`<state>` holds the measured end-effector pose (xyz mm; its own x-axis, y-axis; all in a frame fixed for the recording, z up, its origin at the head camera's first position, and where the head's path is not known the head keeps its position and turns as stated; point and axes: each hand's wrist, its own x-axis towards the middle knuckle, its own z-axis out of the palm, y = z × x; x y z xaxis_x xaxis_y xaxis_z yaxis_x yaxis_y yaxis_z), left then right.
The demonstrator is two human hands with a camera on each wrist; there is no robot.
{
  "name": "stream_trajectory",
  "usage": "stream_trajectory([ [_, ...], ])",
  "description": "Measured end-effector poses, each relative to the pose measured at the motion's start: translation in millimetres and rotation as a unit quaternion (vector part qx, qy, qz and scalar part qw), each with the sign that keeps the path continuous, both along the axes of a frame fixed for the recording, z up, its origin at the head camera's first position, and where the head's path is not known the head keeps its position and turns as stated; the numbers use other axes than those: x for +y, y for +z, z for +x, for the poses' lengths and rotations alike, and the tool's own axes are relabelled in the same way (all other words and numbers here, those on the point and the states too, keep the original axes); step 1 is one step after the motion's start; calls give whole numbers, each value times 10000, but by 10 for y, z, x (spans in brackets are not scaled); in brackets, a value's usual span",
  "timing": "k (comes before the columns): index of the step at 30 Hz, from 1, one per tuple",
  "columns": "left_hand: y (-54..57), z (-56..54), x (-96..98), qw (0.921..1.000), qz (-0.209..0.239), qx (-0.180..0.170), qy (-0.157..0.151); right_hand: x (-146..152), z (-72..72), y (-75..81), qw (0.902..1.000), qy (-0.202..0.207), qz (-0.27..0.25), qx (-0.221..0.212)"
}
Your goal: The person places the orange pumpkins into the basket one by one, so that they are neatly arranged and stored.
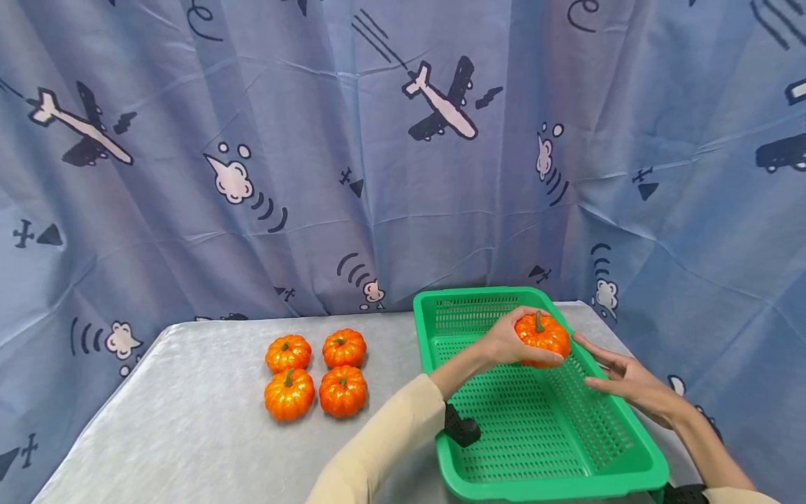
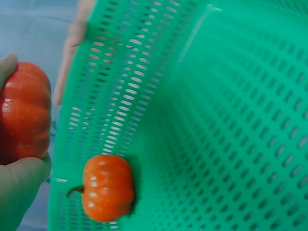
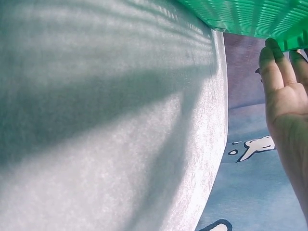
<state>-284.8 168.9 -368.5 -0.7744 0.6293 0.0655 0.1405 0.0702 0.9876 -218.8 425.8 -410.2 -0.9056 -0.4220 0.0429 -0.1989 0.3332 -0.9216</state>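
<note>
Cream-sleeved left hand (image 1: pixel 504 341) grips an orange mini pumpkin (image 1: pixel 543 337) over a green perforated basket (image 1: pixel 554 486), near its right edge; the straight-fingered right hand (image 1: pixel 626 378) touches that edge. Another pumpkin (image 2: pixel 108 188) lies inside; four more pumpkins (image 1: pixel 343 392) sit beyond the left edge.

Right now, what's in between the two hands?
The head view shows a pumpkin, gripped by the left hand, then the side of the basket, before the right hand.
</note>
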Motion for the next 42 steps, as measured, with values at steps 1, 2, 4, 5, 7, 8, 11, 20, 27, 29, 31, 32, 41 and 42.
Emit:
stream_trajectory([
  [1, -17, 6, 23, 10000, -62, -10, -40, 4, 5, 3, 10000, -32, 30, -14],
  [2, -34, 11, 48, 9999, -128, -20, -74, 8, 10, 5, 10000, -47, 50, -12],
  [4, -62, 20, 91, 9995, -283, -28, -111, 13, 20, 8, 9999, -82, 65, -26],
  [5, -77, 22, 108, 9993, -338, -36, -147, 13, 24, 10, 9999, -82, 61, -37],
  [7, -108, 25, 131, 9988, -443, -33, -206, 7, 27, 12, 9999, -86, 55, -56],
  [8, -125, 26, 139, 9984, -516, -11, -209, 3, 27, 13, 9999, -86, 41, -73],
  [11, -174, 32, 149, 9972, -716, 75, -198, -12, 18, 16, 9999, -80, 22, -87],
  [20, -279, 60, 158, 9832, -1358, 1151, -401, -41, -23, 20, 10000, -24, 79, 32],
  [27, -325, 106, 204, 9592, -2123, 1821, -408, -20, 16, 14, 9999, -81, 111, -56],
  [29, -343, 112, 216, 9546, -2289, 1883, -302, -16, 20, 16, 9998, -111, 122, -102],
  [31, -360, 118, 225, 9484, -2480, 1968, -191, -15, 24, 17, 9998, -129, 106, -146],
  [32, -369, 121, 230, 9444, -2600, 2009, -146, -15, 25, 17, 9997, -129, 105, -159],
  [41, -388, 148, 245, 9447, -2913, 1502, 97, -27, 25, 35, 9999, -50, 44, -131],
  [42, -391, 146, 243, 9455, -2904, 1472, 69, -30, 22, 41, 9999, -55, 78, -116],
])
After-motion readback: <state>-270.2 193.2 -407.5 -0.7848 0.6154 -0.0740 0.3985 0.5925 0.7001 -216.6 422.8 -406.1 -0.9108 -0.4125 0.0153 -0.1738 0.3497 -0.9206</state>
